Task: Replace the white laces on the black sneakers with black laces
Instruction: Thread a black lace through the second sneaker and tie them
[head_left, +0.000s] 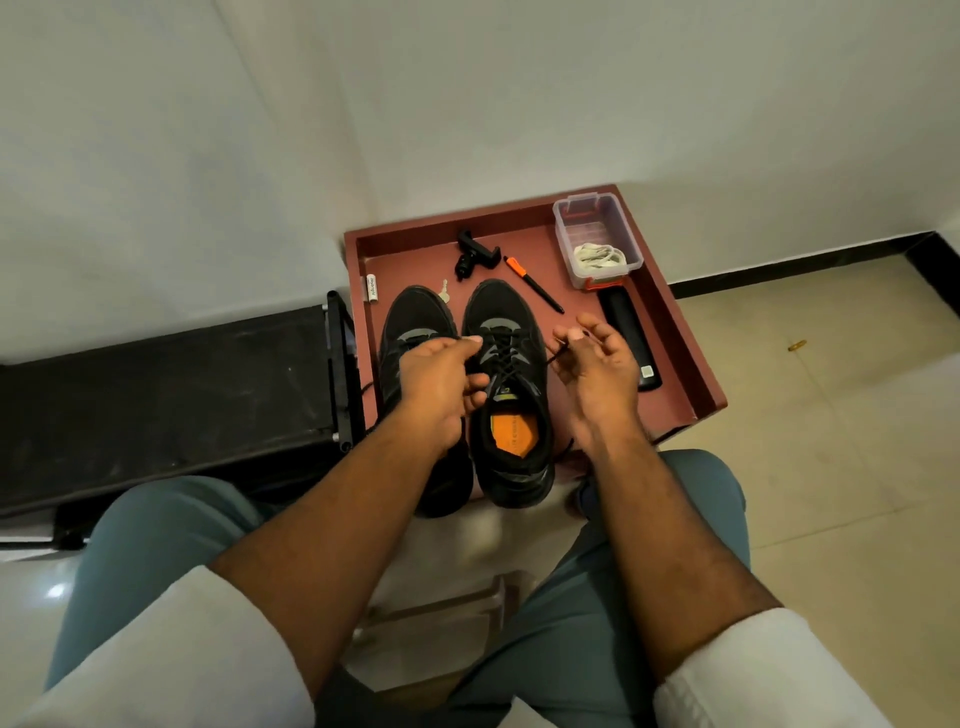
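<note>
**Q:** Two black sneakers are shown; where are they placed, and how are they laced?

**A:** Both are set side by side on the red worktop (670, 332), toes pointing far. The right sneaker (511, 395) is seen threaded with a black lace (506, 358) across its eyelets, an orange insole visible inside. The left sneaker (410, 332) is partly covered by the left hand (441, 379), so its lacing cannot be told.

**Q:** How are the hands and fingers held?

**A:** The fingers (470, 343) of the left hand are curled, one lace end being pinched over the gap between the sneakers. The other lace end is pinched by the right hand (597, 364) just right of the right sneaker, thumb and forefinger closed on it, the remaining fingers spread.

**Q:** What else is carried on the worktop?

**A:** White laces (597, 255) are held in a clear container (592, 234) at the far right. A pen with an orange cap (532, 283), a black clamp (475, 253) and a long black object (631, 338) are also shown.
</note>
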